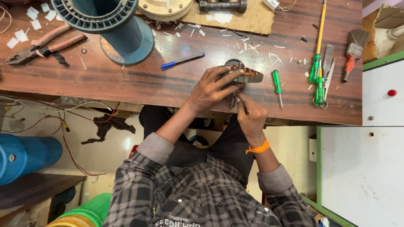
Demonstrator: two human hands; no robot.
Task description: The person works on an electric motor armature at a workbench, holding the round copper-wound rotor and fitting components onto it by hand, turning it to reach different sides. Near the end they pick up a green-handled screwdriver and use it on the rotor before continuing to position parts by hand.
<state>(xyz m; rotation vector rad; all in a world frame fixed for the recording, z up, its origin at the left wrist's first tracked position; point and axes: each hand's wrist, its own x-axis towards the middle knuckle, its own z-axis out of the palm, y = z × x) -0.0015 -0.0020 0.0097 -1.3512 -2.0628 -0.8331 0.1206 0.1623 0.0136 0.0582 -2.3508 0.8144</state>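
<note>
Now, line by line:
Stator: a small round wound core (247, 75), dark with copper-orange coils showing on top, sits on the desk (126, 80) near its front edge, between the blue pen (182, 61) and the green screwdriver (277, 84).
Handling: it looks dense and stiff for its size, probably heavy enough to stay put; the coil wire looks thin and easily nicked, so the outer rim seems the safer place to grip, not the windings.
Left hand: the left hand (209, 89) reaches up and right from the lap, fingers spread and curled over the core's near side, clasping it and pinning it to the desk.
Right hand: the right hand (251, 115) is closed in a fist around a thin dark tool (234, 99), whose tip points up at the core's lower edge; what kind of tool it is I cannot tell.
Arms: both forearms angle inward, sleeves pushed back, an orange thread band (258, 148) on the right wrist.
Around: pliers (42, 45) far left, a teal spool (110, 25) behind, more green screwdrivers (317, 75) and a brush (352, 54) to the right, white scraps (256, 48) scattered about.
</note>
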